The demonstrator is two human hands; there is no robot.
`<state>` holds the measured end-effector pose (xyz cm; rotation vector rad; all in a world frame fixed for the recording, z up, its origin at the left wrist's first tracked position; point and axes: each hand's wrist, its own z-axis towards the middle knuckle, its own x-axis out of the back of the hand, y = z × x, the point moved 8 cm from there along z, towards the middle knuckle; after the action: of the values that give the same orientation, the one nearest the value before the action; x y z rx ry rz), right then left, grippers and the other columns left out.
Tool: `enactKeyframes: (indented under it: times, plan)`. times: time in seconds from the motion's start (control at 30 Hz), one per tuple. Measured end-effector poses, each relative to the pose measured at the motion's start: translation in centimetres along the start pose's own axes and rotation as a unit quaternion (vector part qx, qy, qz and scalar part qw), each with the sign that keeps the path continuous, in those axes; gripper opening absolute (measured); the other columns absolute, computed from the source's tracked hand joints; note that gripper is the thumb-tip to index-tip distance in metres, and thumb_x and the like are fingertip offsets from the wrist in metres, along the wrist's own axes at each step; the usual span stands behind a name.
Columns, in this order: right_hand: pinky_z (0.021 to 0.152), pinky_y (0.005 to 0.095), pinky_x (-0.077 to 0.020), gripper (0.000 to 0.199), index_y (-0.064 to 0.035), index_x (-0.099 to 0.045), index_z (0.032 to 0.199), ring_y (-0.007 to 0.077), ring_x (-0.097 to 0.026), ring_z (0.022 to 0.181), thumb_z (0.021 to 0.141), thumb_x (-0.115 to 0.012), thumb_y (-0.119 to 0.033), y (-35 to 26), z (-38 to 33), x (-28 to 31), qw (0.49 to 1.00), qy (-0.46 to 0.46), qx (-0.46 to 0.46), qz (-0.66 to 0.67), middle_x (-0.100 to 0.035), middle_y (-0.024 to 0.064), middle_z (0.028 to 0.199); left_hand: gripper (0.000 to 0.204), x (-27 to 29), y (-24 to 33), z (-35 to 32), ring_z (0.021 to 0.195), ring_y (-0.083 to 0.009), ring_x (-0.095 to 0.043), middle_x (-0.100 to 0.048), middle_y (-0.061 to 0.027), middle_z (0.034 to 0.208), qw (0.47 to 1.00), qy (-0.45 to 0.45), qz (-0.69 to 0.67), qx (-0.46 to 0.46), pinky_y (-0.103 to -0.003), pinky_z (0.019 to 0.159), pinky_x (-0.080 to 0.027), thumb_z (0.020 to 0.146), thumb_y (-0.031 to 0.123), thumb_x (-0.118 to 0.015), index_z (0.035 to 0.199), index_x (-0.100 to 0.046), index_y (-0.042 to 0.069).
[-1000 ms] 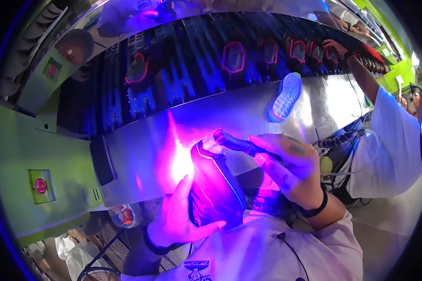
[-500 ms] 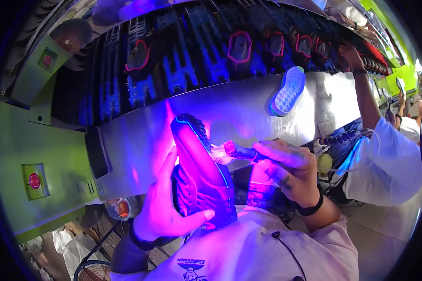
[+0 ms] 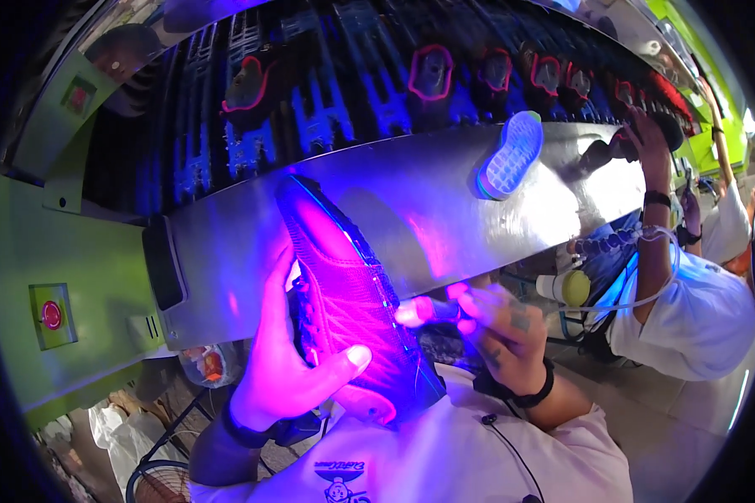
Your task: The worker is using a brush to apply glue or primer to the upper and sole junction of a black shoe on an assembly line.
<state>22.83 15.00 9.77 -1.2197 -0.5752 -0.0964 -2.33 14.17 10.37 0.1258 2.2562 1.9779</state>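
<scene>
Left hand grip clamped on shoe, right hand pinching small lamp, steel conveyor ledge behind, sole resting there.

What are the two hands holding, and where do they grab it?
Left hand grips the mesh shoe around its middle. Right hand pinches a small glowing torch by its rear end.

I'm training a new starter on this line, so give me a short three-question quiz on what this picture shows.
1. True or false: the left hand grips the shoe.
2. What does the right hand hold against the shoe's edge?
A. a small glowing light pen
B. a paintbrush
C. scissors
3. Fill in: a lone shoe sole rests on the ____ metal shelf beyond the hands.

Key: 1 true; 2 A; 3 shiny.
</scene>
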Motion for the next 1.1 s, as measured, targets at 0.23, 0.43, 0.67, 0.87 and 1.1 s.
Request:
enactKeyframes:
  times: [0.23,0.43,0.67,0.87,1.1]
  plan:
    - [0.082,0.0375,-0.0568,0.037,-0.0097,-0.075,0.126,0.0335,-0.071,0.094,0.090,-0.075,-0.007,-2.8,4.9,0.1,0.999,0.041,0.011,-0.022,-0.075,0.0154,0.114,0.110,-0.3,0.2,-1.1,0.136,-0.0307,-0.052,-0.043,-0.0232,0.149,1.000,-0.018,0.007,-0.017,-0.047,0.113,-0.044,0.083,0.005,-0.079,0.163,-0.004,-0.003]
    - [0.087,0.0397,-0.0576,0.035,-0.0081,-0.075,0.124,0.0331,-0.073,0.099,0.090,-0.076,-0.009,-1.7,3.2,-0.8,1.000,-0.005,0.004,0.011,-0.076,0.0161,0.114,0.105,1.7,-0.1,-0.6,0.134,-0.0289,-0.054,-0.048,-0.0215,0.147,0.999,0.041,0.026,0.000,-0.044,0.113,-0.044,0.084,0.010,-0.080,0.162,-0.012,-0.004]
    - [0.091,0.0421,-0.0570,0.034,-0.0087,-0.075,0.125,0.0350,-0.073,0.102,0.090,-0.075,-0.009,-1.7,2.7,-1.0,0.999,-0.032,0.014,0.014,-0.076,0.0165,0.113,0.096,2.8,-0.3,0.0,0.133,-0.0279,-0.054,-0.048,-0.0203,0.148,0.998,0.057,0.038,0.007,-0.044,0.113,-0.043,0.086,0.010,-0.077,0.161,-0.017,-0.004]
    - [0.097,0.0415,-0.0543,0.033,-0.0069,-0.075,0.126,0.0342,-0.072,0.111,0.092,-0.075,-0.009,-1.3,2.6,-0.6,0.995,-0.074,-0.021,0.056,-0.076,0.0169,0.115,0.084,3.4,-1.1,0.3,0.128,-0.0244,-0.058,-0.052,-0.0180,0.143,0.994,0.087,-0.048,0.048,-0.041,0.109,-0.047,0.092,0.009,-0.070,0.159,-0.021,-0.003]
    - [0.090,0.0385,-0.0550,0.036,-0.0071,-0.074,0.127,0.0304,-0.072,0.102,0.090,-0.076,-0.007,-0.5,2.2,1.0,0.992,-0.103,-0.053,0.048,-0.076,0.0161,0.115,0.070,4.7,-2.3,0.5,0.124,-0.0214,-0.059,-0.054,-0.0155,0.139,0.987,0.142,-0.060,0.047,-0.037,0.105,-0.049,0.099,0.014,-0.063,0.156,-0.027,-0.004]
